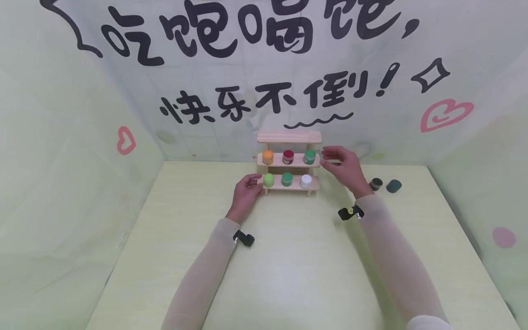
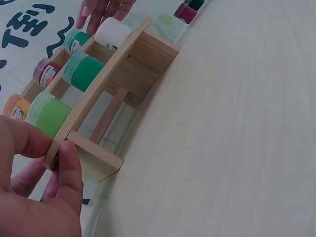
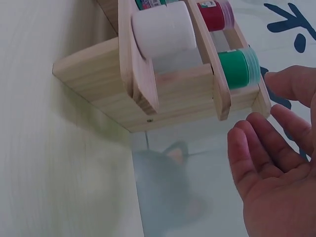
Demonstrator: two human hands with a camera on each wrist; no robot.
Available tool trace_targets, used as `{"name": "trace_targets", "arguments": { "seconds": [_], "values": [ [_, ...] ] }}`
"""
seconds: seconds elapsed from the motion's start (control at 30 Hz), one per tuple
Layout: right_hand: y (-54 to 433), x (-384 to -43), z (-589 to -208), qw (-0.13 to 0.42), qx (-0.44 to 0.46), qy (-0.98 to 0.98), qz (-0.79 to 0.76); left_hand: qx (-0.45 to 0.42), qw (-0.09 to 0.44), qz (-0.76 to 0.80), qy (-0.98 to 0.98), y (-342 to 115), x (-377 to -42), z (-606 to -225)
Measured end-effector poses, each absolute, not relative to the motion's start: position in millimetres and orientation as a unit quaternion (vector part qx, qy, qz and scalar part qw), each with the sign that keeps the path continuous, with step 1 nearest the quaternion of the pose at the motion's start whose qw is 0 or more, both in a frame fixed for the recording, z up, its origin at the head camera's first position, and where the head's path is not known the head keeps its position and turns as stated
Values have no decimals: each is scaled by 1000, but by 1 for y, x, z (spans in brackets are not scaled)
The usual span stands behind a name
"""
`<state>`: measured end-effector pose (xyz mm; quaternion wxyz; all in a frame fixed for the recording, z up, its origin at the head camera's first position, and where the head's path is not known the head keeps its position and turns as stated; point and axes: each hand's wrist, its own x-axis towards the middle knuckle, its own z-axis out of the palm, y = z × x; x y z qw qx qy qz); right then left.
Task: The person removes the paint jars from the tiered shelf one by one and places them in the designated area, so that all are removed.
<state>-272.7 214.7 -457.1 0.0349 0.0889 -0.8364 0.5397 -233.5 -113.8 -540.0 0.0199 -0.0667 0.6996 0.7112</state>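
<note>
A small tiered wooden rack (image 1: 289,137) stands at the back of the table. Its lower shelf bears a light green paint jar (image 1: 268,180), a green jar (image 1: 287,179) and a white jar (image 1: 306,182). Above them sit an orange jar (image 1: 268,157), a dark red jar (image 1: 288,157) and another green jar (image 1: 309,157). My left hand (image 1: 246,195) pinches the left end of the lower shelf, beside the light green jar. Off the rack's right end, my right hand (image 1: 346,169) is held with loosely bent fingers, nothing in it, close to the upper green jar.
Two dark jars, one black (image 1: 376,184) and one dark teal (image 1: 393,186), are on the table right of the rack, beyond my right wrist. A printed cloth (image 1: 231,133) with large characters hangs directly behind the rack. More cloth borders the table (image 1: 288,266) at both sides.
</note>
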Motion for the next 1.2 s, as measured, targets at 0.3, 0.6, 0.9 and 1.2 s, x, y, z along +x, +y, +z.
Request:
{"name": "trace_targets", "arguments": {
  "seconds": [0.3, 0.6, 0.9, 1.2],
  "values": [
    [202, -278, -457, 32, 103, -812, 574, -80, 7, 709, 700, -109, -229, -540],
    [192, -282, -459, 20, 99, -834, 542, -72, 8, 712, 699, -110, -230, -542],
    [190, -286, -464, 34, 104, -850, 515, -47, 3, 699, 713, -114, -232, -547],
    [190, -289, -468, 36, 106, -855, 506, -41, -4, 702, 711, -113, -231, -548]
  ]
}}
